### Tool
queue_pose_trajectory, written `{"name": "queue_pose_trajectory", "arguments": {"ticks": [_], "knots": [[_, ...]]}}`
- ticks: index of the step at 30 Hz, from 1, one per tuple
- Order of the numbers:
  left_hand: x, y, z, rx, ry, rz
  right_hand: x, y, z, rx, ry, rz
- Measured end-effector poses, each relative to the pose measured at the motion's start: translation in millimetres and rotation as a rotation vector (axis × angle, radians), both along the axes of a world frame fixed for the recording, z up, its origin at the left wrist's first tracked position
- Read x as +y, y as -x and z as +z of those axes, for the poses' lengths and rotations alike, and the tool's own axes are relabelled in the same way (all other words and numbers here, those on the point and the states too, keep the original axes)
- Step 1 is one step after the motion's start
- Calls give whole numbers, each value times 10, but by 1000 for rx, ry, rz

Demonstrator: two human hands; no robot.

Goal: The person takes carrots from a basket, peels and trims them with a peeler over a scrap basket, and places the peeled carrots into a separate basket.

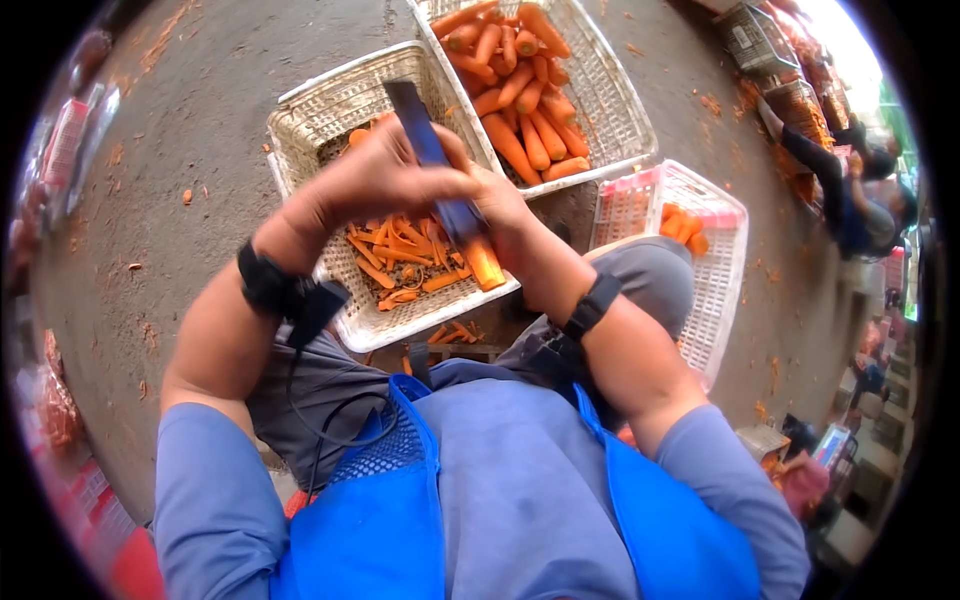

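A long dark flat blade (425, 135) slants between my two hands above a basket of peelings. My left hand (375, 175) is closed round its middle, with the thumb across it. My right hand (500, 205) is closed beside the blade, touching my left thumb; what its fingers hold is hidden. The blade's lower end looks orange, and I cannot tell whether that is carrot or a reflection. Orange carrot peelings (400, 250) lie in the white basket (345, 85) below. Whole peeled carrots (520, 85) fill part of a second white basket (615, 95) beyond my right hand.
A third white basket (725, 260) with orange pieces (684, 228) stands beside my right knee. Scraps lie on the grey floor (150, 230). At the far right a person (870, 205) sits near stacked baskets (765, 50). Red and white packages (68, 140) are at the left edge.
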State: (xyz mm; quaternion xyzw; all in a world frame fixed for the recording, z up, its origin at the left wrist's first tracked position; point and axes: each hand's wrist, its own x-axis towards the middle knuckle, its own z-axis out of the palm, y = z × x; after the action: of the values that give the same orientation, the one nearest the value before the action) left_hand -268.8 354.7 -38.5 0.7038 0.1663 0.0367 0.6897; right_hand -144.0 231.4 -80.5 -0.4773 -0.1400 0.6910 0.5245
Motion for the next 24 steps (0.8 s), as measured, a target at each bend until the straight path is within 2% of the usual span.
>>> {"name": "queue_pose_trajectory", "arguments": {"ticks": [1,4,8,9,12,15,18,19,20,23,24], "knots": [[176,8,-76,4,-22,36,0,7,-275,185,-40,-94],[620,33,-247,15,-16,158,-37,-11,-261,252,3,-94],[1070,165,-645,112,-57,339,-98,-46,-89,309,-134,89],[1085,179,-648,135,-45,373,-46,8,-10,240,-1,-109],[1123,163,-620,131,-87,453,-85,-135,-159,384,-174,-60],[1131,157,-476,95,-221,539,-24,-193,-207,280,-53,-157],[944,124,-274,-13,-167,504,-39,-240,-258,308,-35,-174],[787,100,-187,-99,-79,392,-41,-256,-283,314,-60,-175],[605,65,-114,-59,-229,297,-46,-267,-310,319,-84,-176],[-26,-11,124,3,-41,-39,54,-148,-417,324,-105,-277],[-201,-24,150,15,-17,-135,46,-114,-381,215,-121,-224]]}}
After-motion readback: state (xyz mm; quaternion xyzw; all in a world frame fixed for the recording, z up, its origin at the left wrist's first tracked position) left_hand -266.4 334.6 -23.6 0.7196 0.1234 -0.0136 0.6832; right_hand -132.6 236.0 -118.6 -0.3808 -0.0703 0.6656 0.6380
